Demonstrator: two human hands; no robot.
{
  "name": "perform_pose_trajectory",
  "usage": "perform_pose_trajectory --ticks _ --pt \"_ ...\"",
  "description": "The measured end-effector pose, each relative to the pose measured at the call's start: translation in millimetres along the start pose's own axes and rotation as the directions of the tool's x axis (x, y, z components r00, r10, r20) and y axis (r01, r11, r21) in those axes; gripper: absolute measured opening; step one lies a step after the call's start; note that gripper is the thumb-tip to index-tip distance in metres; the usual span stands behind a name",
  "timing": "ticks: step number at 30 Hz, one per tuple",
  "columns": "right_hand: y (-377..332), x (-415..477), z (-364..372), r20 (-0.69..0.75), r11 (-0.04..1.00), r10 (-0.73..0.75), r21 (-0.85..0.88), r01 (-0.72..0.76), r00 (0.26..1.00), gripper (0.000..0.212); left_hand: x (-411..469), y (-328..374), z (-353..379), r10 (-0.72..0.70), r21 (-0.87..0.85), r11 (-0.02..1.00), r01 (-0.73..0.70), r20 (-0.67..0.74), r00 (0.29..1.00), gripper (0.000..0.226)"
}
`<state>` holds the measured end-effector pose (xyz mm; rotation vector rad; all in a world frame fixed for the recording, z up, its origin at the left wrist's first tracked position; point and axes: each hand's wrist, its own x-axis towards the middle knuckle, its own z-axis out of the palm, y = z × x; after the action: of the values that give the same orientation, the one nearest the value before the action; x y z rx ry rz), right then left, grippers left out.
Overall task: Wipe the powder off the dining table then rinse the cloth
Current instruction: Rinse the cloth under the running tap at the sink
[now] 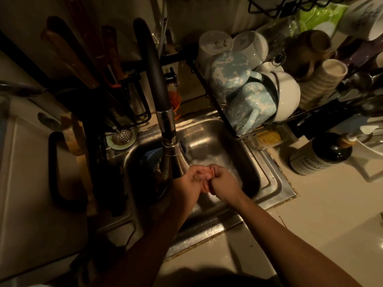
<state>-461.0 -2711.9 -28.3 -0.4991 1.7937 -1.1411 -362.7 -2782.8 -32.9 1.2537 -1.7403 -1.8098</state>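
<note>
I see the small pinkish crumpled cloth bunched between the 2 hands, low over the stainless steel sink. The left hand and right hand each curl tightly round 1 side of it, knuckles nearly meeting. The black-necked chrome faucet head hangs just left of the wad, nearest the left hand, so I judge rinsing needs a slight leftward shift. I cannot tell whether water runs.

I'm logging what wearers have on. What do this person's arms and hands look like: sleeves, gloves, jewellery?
No sleeves: the left arm and right arm are bare to the frame's edge. The left hand and right hand are ungloved. No watch, bracelet or ring shows, though light is dim.
</note>
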Motion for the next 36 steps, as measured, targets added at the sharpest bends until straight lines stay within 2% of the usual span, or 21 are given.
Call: perform_pose_trajectory --ticks 2,3,5,7,8,10,11,14,16,17,18,19,22,24,27,28,33,36 --pt "3.4 0.3 1.7 -0.024 0.996 -0.038 0.084 0.040 0.999 0.014 6.7 -10.3 2.7 -0.041 -0.043 0.998 0.037 -0.104 0.994 0.019" --pt "7.0 2.2 2.6 -0.033 0.993 -0.042 0.114 0.045 0.999 0.010 10.1 -14.8 3.6 -0.060 -0.047 0.998 0.052 -0.185 0.981 0.024" --pt "12.5 4.4 7.1 -0.034 0.985 0.021 0.169 -0.015 0.999 0.031 20.8 -28.1 3.0 -0.165 -0.102 0.985 0.137 -0.363 0.917 0.048" --pt "11.9 1.3 11.4 -0.013 0.977 0.079 0.199 -0.075 0.997 0.039 18.4 -22.4 3.8 -0.234 -0.193 0.967 0.164 -0.434 0.870 0.044" --pt "11.6 0.0 13.2 0.005 0.973 0.061 0.223 -0.061 0.998 0.036 13.7 -17.5 5.1 -0.192 -0.176 0.976 0.128 -0.418 0.888 0.037" --pt "8.6 -4.3 15.2 0.065 0.932 0.043 0.357 -0.063 0.997 0.030 1.8 -12.8 7.3 -0.086 -0.130 0.990 0.048 -0.304 0.949 0.028" --pt "6.5 -6.2 15.3 0.096 0.910 0.052 0.406 -0.087 0.994 0.031 -4.4 -10.2 6.9 -0.041 -0.127 0.992 0.016 -0.200 0.979 0.030" --pt "5.3 -5.8 11.6 0.096 0.904 0.049 0.418 -0.085 0.994 0.037 -10.5 -11.7 -5.5 0.012 -0.125 0.992 -0.004 0.066 0.998 0.039" --pt "7.7 -5.6 4.7 0.092 0.911 0.022 0.408 -0.058 0.995 0.027 -5.3 -18.6 -20.2 0.079 0.033 0.996 -0.084 0.130 0.988 0.034" --pt "9.7 -5.5 0.4 0.095 0.922 0.005 0.386 -0.041 0.996 0.023 -3.2 -17.8 -28.8 0.117 0.197 0.971 -0.138 0.116 0.986 0.034" --pt "11.6 -6.0 -3.9 0.096 0.936 -0.008 0.351 -0.026 0.995 0.021 0.9 -18.4 -37.4 0.154 0.353 0.916 -0.189 0.126 0.980 0.039" --pt "13.2 -6.6 -7.7 0.106 0.948 -0.014 0.319 -0.021 0.994 0.019 1.8 -15.1 -43.3 0.198 0.435 0.865 -0.252 0.166 0.966 0.048" --pt "14.1 -9.9 -12.4 0.187 0.974 -0.022 0.226 -0.021 0.982 0.019 -1.7 -0.5 -41.6 0.289 0.313 0.850 -0.423 0.393 0.873 0.055" --pt "12.5 -11.3 -14.7 0.247 0.974 -0.009 0.220 -0.047 0.969 0.019 -2.2 -1.4 -36.4 0.401 0.319 0.785 -0.532 0.394 0.827 0.043" --pt "8.8 -13.4 -19.9 0.358 0.942 0.012 0.310 -0.131 0.933 0.023 0.2 -1.5 -32.3 0.368 0.228 0.861 -0.455 0.339 0.866 0.033" --pt "7.7 -13.9 -20.6 0.364 0.949 0.013 0.288 -0.126 0.931 0.027 0.7 -4.3 -30.6 0.343 0.203 0.884 -0.420 0.327 0.881 0.034" --pt "2.8 -14.7 -19.6 0.205 0.997 -0.042 -0.061 0.056 0.978 0.028 0.6 -17.1 -21.2 0.206 0.064 0.971 -0.229 0.248 0.946 0.026" --pt "3.2 -11.1 -13.3 0.118 0.976 -0.140 -0.151 0.157 0.983 0.021 -0.4 -8.1 -6.9 0.094 -0.074 0.993 -0.089 0.073 0.993 0.015"
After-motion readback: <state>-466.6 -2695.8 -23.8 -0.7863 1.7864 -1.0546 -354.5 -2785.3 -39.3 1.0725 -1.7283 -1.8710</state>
